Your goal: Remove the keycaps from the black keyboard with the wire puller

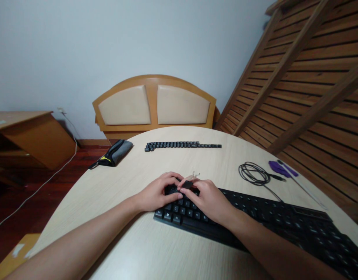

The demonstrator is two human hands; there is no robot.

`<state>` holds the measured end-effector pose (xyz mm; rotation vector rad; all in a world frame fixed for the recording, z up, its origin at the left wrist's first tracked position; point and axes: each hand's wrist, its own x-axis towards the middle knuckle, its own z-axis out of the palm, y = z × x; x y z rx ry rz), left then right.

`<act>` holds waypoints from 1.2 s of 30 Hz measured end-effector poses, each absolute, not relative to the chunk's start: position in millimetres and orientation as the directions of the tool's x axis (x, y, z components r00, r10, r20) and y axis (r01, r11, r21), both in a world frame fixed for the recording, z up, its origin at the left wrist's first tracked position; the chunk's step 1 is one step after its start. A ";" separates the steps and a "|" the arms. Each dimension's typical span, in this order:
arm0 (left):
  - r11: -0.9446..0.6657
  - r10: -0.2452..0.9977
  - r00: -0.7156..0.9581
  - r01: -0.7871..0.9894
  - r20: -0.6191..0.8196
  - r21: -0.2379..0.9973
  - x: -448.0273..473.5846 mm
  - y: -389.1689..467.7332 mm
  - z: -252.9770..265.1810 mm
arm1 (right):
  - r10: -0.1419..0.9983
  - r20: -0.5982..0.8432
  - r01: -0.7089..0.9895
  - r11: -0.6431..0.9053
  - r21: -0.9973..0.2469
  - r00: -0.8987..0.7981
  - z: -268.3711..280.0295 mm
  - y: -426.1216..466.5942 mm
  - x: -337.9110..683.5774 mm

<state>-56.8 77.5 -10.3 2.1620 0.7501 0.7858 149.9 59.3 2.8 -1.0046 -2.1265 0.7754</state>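
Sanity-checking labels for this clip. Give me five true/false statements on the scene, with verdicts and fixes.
1. Loose keycaps lie in a line beyond the keyboard. True.
2. The left hand is well away from the keyboard. False: it is at the keyboard's left end.
3. A wire-ended tool is at the fingers of the right hand. True.
4. The cable is stretched out straight. False: most of it is coiled.
5. The dark folded bundle lies at the right edge of the table. False: at the left edge.
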 end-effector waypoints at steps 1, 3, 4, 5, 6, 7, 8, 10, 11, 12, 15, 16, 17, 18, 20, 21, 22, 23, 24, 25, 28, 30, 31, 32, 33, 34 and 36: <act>-0.577 0.703 0.645 0.271 0.300 0.771 -56.7 77.7 -10.2 | 0.818 0.302 0.443 0.531 -0.722 -0.488 3.2 59.0 149.8; -0.568 0.710 0.639 0.273 0.295 0.776 -56.5 78.0 -10.3 | 0.828 0.296 0.475 0.525 -0.706 -0.476 3.6 58.2 149.7; -0.566 0.711 0.639 0.273 0.293 0.778 -56.4 78.1 -10.2 | 0.834 0.289 0.490 0.519 -0.700 -0.471 3.6 57.9 149.6; -0.564 0.712 0.639 0.272 0.291 0.780 -56.2 78.1 -10.1 | 0.838 0.282 0.500 0.514 -0.697 -0.468 3.7 57.6 149.6; -0.563 0.711 0.641 0.272 0.290 0.780 -56.0 77.9 -9.8 | 0.841 0.276 0.505 0.509 -0.697 -0.466 3.7 57.3 149.4; -0.562 0.710 0.643 0.271 0.288 0.781 -55.7 77.7 -9.5 | 0.843 0.272 0.504 0.504 -0.701 -0.465 3.7 57.1 149.2; -0.562 0.709 0.644 0.270 0.287 0.782 -55.4 77.4 -9.1 | 0.844 0.270 0.498 0.500 -0.709 -0.463 3.7 56.9 148.9; -0.562 0.708 0.646 0.271 0.285 0.781 -54.8 76.7 -8.1 | 0.852 0.266 0.481 0.484 -0.731 -0.451 4.0 56.7 148.2; -0.563 0.708 0.645 0.272 0.287 0.780 -54.6 76.4 -7.7 | 0.857 0.262 0.472 0.473 -0.744 -0.444 4.2 56.7 147.8; -0.565 0.708 0.646 0.273 0.287 0.779 -54.4 76.2 -7.3 | 0.861 0.257 0.464 0.462 -0.756 -0.438 4.4 56.6 147.4; -0.569 0.707 0.646 0.278 0.288 0.774 -54.5 75.9 -6.7 | 0.870 0.245 0.443 0.438 -0.782 -0.428 4.7 56.6 146.6; -0.570 0.705 0.648 0.277 0.287 0.774 -54.6 76.0 -6.7 | 0.871 0.241 0.440 0.434 -0.786 -0.429 4.6 56.6 146.4; -0.571 0.704 0.648 0.275 0.289 0.774 -54.7 76.0 -6.8 | 0.871 0.240 0.439 0.433 -0.787 -0.430 4.4 56.5 146.3; -0.571 0.703 0.650 0.273 0.290 0.774 -54.9 76.1 -6.9 | 0.871 0.239 0.440 0.433 -0.787 -0.430 4.1 56.4 146.2; -0.572 0.702 0.649 0.270 0.293 0.775 -55.1 76.3 -7.3 | 0.871 0.242 0.443 0.435 -0.784 -0.427 3.0 56.4 146.2; -0.572 0.702 0.649 0.269 0.293 0.775 -55.2 76.3 -7.5 | 0.872 0.243 0.446 0.435 -0.782 -0.425 2.3 56.4 146.3; -0.572 0.703 0.648 0.270 0.293 0.775 -55.2 76.4 -7.6 | 0.873 0.245 0.448 0.436 -0.780 -0.422 1.7 56.4 146.4; -0.571 0.703 0.648 0.269 0.293 0.775 -55.2 76.4 -7.6 | 0.873 0.246 0.452 0.437 -0.778 -0.421 1.2 56.5 146.5; -0.570 0.703 0.649 0.269 0.292 0.776 -55.1 76.3 -7.6 | 0.873 0.248 0.456 0.440 -0.774 -0.421 0.8 56.6 146.6; -0.570 0.704 0.647 0.267 0.294 0.777 -55.0 76.3 -7.5 | 0.872 0.249 0.461 0.443 -0.769 -0.422 0.7 56.7 146.6; -0.566 0.709 0.642 0.272 0.292 0.778 -54.5 75.9 -7.1 | 0.869 0.253 0.470 0.451 -0.759 -0.426 1.3 56.6 146.6; -0.564 0.712 0.640 0.277 0.288 0.778 -54.3 75.7 -7.0 | 0.867 0.254 0.470 0.454 -0.757 -0.428 1.9 56.3 146.4; -0.565 0.712 0.641 0.278 0.288 0.777 -54.3 75.5 -6.9 | 0.866 0.255 0.468 0.456 -0.757 -0.430 2.0 56.1 146.2; -0.566 0.710 0.642 0.279 0.287 0.776 -54.3 75.4 -6.9 | 0.865 0.256 0.466 0.456 -0.758 -0.431 1.9 55.9 146.1; -0.567 0.710 0.642 0.279 0.289 0.775 -54.4 75.4 -6.9 | 0.865 0.256 0.464 0.457 -0.759 -0.432 1.7 55.8 146.0; -0.567 0.710 0.642 0.281 0.287 0.774 -54.5 75.4 -7.1 | 0.864 0.257 0.463 0.457 -0.759 -0.432 1.4 55.8 145.9; -0.567 0.711 0.643 0.285 0.284 0.773 -54.9 75.6 -7.8 | 0.864 0.257 0.464 0.458 -0.758 -0.432 0.6 55.8 145.8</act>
